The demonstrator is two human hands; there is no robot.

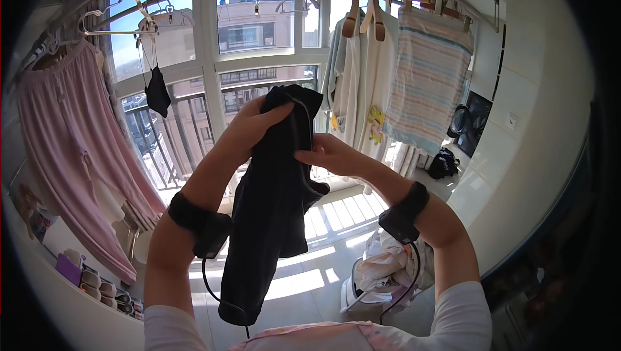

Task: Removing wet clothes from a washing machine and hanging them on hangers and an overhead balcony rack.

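A black garment, perhaps a pair of trousers, hangs in folds from both hands in front of me. My left hand pinches its upper end, the thumb lying across the front of the cloth. Lower on the right edge, my right hand grips the fabric between thumb and fingers. A thin light line of stitching runs along that edge. The garment's lower end dangles above the tiled floor, near my body. Each of my forearms carries a black strapped device with a cable.
Pink trousers hang at left beside a metal hanger and a black face mask. Pale shirts and a striped towel hang at right from rails. A heap of clothes fills a basket below. Shoes line the lower left.
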